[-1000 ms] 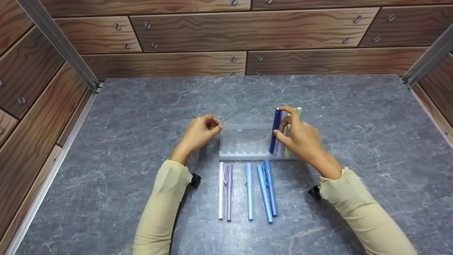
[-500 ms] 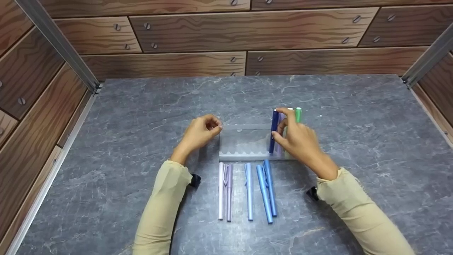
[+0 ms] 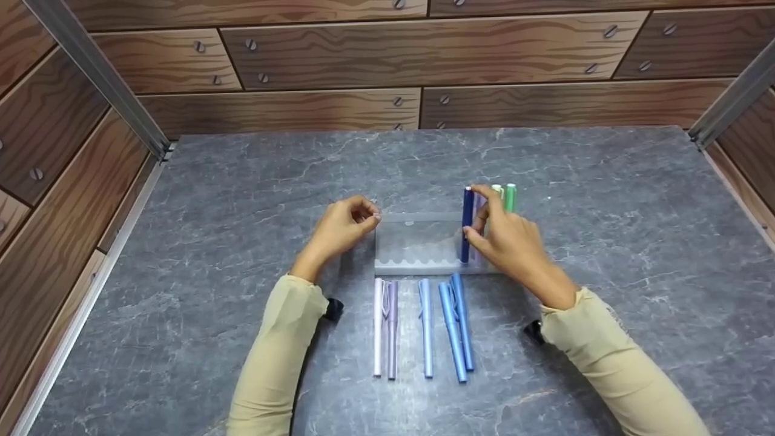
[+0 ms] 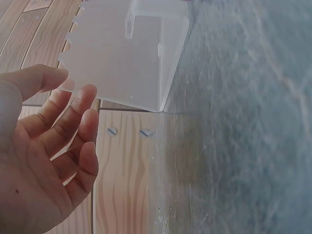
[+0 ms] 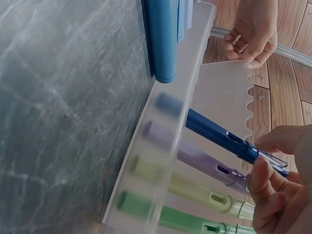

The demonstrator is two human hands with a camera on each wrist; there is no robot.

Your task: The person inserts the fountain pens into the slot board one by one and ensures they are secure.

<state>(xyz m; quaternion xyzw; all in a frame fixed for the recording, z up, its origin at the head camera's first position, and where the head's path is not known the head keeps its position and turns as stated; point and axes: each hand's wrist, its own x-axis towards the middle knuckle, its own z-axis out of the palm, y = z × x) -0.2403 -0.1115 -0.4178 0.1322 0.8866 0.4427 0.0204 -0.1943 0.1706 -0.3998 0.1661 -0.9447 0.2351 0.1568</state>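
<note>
My left hand [image 3: 344,224] pinches the upper left corner of a clear plastic pen stand [image 3: 418,239] with scalloped edges; the left wrist view shows thumb and fingertips at that corner. My right hand [image 3: 514,239] holds a dark blue pen [image 3: 467,221] near its upper part. That pen stands almost upright in the stand, its lower end behind the front lip in the right wrist view. Beside it in the stand are a lilac pen [image 5: 214,165], a pale yellow-green pen [image 5: 204,192] and a green pen [image 5: 185,222], partly hidden by my right hand in the head view.
In front of the stand lie a pale lilac pen [image 3: 378,327], a purple pen [image 3: 392,330], a light blue pen [image 3: 427,327] and two blue pens [image 3: 453,333] that touch. The grey marbled table [image 3: 242,181] meets wood-patterned panels [image 3: 327,57] at the back.
My right hand has shifted slightly left with the dark blue pen, which now stands more upright. More of the green and yellow-green pens shows. My left hand has stayed at the stand's corner.
</note>
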